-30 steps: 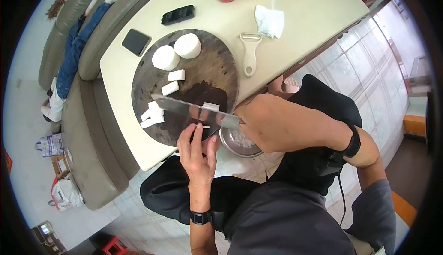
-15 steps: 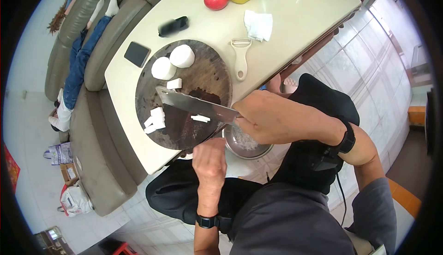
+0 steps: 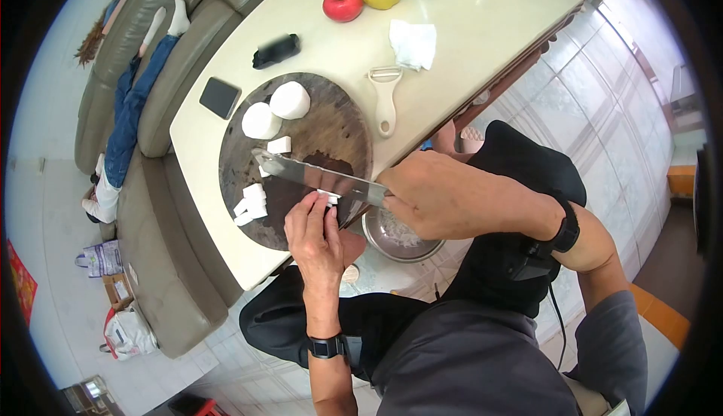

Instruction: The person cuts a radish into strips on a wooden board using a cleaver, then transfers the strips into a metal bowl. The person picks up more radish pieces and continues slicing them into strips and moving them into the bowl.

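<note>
My right hand [image 3: 429, 194] grips the handle of a cleaver [image 3: 324, 178], whose blade reaches left across a round wooden board [image 3: 339, 114]. Just below the blade, the fingers of my left hand [image 3: 313, 239] press together on small white strips [image 3: 328, 198] near the board's lower right edge. Two thick white round pieces [image 3: 290, 100] stand at the top of the board, with a white block [image 3: 279, 145] under them. Several white chunks [image 3: 252, 203] lie at its lower left. A metal bowl [image 3: 399, 235] with white shreds sits below my right hand.
On the cream table [image 3: 482, 32] are a white peeler [image 3: 385, 99], a crumpled tissue [image 3: 413, 44], a red apple [image 3: 343, 4], other fruit, a phone [image 3: 220, 98] and a black object [image 3: 276, 51]. Another person's legs [image 3: 135, 114] stretch along a grey sofa [image 3: 162, 243].
My left hand has moved up onto the board and closed on the white strips. The cleaver stays in my right hand, its blade near those strips. The view has shifted slightly.
</note>
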`<state>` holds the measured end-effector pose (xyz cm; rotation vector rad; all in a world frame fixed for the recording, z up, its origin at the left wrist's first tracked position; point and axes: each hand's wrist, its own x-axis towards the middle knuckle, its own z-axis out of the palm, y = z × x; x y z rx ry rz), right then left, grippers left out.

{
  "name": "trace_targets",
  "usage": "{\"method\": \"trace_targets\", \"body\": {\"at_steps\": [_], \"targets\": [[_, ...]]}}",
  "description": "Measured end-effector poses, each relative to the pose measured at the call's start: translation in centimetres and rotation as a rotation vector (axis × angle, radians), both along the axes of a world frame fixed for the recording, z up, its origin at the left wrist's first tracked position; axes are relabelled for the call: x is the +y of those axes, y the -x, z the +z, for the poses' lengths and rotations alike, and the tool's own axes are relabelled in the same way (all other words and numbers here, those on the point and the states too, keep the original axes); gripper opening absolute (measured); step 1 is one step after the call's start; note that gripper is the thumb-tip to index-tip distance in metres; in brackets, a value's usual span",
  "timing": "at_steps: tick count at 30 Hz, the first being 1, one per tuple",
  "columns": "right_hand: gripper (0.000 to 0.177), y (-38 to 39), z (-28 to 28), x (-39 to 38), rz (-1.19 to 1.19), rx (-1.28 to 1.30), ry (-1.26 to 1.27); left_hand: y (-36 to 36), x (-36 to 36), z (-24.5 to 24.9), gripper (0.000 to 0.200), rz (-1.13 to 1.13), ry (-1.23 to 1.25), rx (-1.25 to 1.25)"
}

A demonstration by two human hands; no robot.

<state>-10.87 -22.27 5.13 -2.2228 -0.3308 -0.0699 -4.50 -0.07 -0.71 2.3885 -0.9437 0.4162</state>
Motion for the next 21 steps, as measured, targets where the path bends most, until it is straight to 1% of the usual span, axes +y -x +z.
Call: {"method": "trace_targets", "body": {"at_steps": [4, 6, 10, 14, 19, 21], "targets": [[0.022, 0.1, 0.8, -0.1, -0.022, 0.050, -0.002, -0.2, 0.2, -0.1, 0.021, 0.010, 0.020, 0.036], [0.024, 0.1, 1.0, -0.3, -0.004, 0.062, -0.006, 0.1, 0.6, -0.6, 0.018, 0.034, 0.040, -0.024], [0.022, 0.3, 0.9, -0.2, -0.009, 0.054, -0.010, 0.4, 1.2, -0.3, 0.012, 0.058, 0.037, -0.027], [0.020, 0.4, 0.7, 0.0, 0.017, 0.031, 0.019, 0.9, 2.3, -0.3, 0.012, 0.019, 0.028, -0.006], [0.018, 0.4, 1.0, 0.3, 0.028, 0.043, 0.011, 1.7, 2.8, -0.2, 0.018, 0.026, -0.035, -0.028], [0.016, 0.3, 0.6, 0.4, 0.024, 0.007, 0.003, 2.1, 3.2, -0.5, 0.020, 0.032, -0.036, -0.022]]}}
